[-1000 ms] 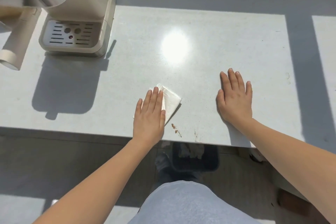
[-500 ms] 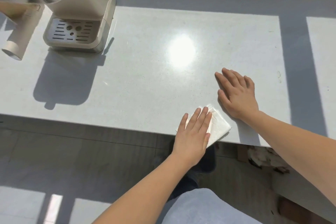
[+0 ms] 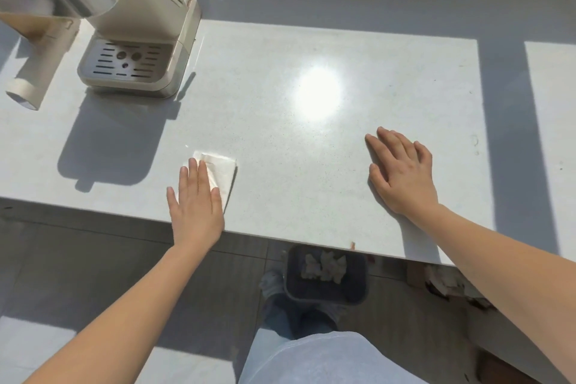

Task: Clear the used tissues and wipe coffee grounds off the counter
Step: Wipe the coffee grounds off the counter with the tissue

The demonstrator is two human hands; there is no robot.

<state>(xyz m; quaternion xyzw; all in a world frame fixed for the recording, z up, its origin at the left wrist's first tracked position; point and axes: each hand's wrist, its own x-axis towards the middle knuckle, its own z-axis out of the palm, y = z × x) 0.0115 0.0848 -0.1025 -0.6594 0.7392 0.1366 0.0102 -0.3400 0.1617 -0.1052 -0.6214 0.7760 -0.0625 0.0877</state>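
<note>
Wiping worktop (image 3: 311, 171), folded tissue (image 3: 223, 169) under flat left hand (image 3: 196, 209), fingers (image 3: 193, 172) straight; right hand (image 3: 402, 173) flat, empty. Next: reach brown speck (image 3: 352, 245) at edge.

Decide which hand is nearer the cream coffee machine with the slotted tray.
Left. The left hand lies in front of the cream coffee machine; the right hand rests far to its right.

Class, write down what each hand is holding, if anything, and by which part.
Nothing is gripped. The left hand presses flat on the folded tissue, covering its near left part; the right hand rests open on the counter.
</note>
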